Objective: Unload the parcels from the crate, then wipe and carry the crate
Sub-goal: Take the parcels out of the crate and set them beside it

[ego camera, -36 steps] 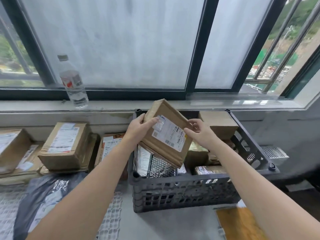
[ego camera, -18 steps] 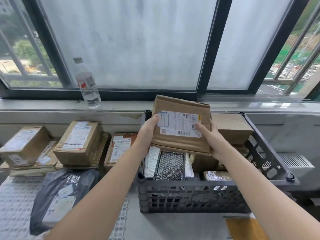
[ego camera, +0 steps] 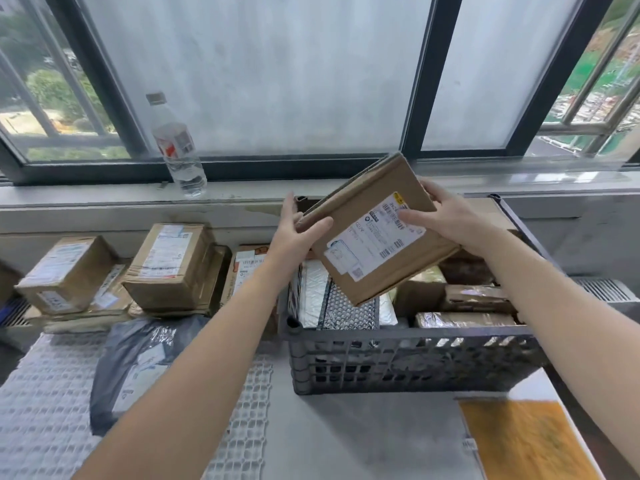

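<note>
the cardboard parcel [ego camera: 374,237] is tilting above the crate [ego camera: 415,358] — a moment ago it was sitting level. the left hand [ego camera: 298,233] and right hand [ego camera: 446,220] are gripping its edges, probably swinging it toward the unloaded boxes [ego camera: 169,268] — more are waiting inside.

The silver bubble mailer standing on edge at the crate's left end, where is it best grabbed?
Pinch its top edge from above. The silver bubble mailer stands on edge between the left wall of the grey plastic crate and a neighbouring packet, so its faces are boxed in; only the upper rim is free. The flat brown cardboard parcel held overhead should probably clear first.
</note>
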The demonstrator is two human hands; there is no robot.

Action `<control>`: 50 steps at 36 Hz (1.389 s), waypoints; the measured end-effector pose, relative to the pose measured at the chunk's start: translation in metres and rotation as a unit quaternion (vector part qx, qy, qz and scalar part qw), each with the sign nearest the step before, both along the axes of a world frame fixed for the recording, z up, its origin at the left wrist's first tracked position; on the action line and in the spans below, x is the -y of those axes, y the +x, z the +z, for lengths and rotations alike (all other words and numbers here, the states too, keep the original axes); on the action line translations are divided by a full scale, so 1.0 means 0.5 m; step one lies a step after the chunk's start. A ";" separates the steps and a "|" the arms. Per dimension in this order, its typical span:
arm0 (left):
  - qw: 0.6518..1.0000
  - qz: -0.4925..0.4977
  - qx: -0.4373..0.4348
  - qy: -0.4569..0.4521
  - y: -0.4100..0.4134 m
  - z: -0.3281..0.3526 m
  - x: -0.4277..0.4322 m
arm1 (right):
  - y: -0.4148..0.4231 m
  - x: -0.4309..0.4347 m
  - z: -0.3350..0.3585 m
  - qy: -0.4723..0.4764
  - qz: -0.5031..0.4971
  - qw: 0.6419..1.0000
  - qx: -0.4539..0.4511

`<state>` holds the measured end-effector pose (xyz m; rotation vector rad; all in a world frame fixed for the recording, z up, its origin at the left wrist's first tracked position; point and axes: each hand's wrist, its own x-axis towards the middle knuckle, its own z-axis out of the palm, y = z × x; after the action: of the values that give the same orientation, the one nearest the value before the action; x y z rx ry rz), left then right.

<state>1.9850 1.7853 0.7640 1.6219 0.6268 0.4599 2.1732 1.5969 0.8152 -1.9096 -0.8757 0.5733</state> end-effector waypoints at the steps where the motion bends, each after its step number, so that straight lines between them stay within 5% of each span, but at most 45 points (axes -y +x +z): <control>1: 1.000 -0.016 0.001 0.001 -0.002 0.001 -0.006 | 0.001 -0.001 0.009 -0.008 0.007 1.000 0.023; 5: 0.999 -0.019 0.001 -0.037 -0.009 -0.004 -0.006 | -0.004 -0.011 0.029 -0.028 -0.001 0.994 0.102; 10: 0.992 0.055 0.047 -0.107 -0.010 -0.016 0.006 | -0.022 -0.033 -0.003 0.002 -0.136 0.968 0.211; 17: 0.970 0.121 0.087 -0.190 -0.024 -0.026 0.012 | -0.095 -0.080 -0.076 0.013 -0.121 0.990 -0.075; 22: 0.964 0.148 0.081 -0.206 -0.045 -0.026 0.009 | -0.140 -0.122 -0.094 0.047 -0.088 0.983 -0.157; 33: 0.996 0.070 -0.036 -0.035 -0.129 -0.003 -0.020 | -0.170 -0.177 -0.076 0.117 -0.099 0.982 -0.111; 50: 0.998 0.056 -0.011 0.000 -0.269 0.026 -0.163 | -0.302 -0.294 -0.064 0.168 -0.154 0.968 -0.110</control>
<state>1.8508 1.8666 0.7772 1.5993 0.7366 0.5259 2.0221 1.7437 0.7830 -1.5951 -0.4840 0.4092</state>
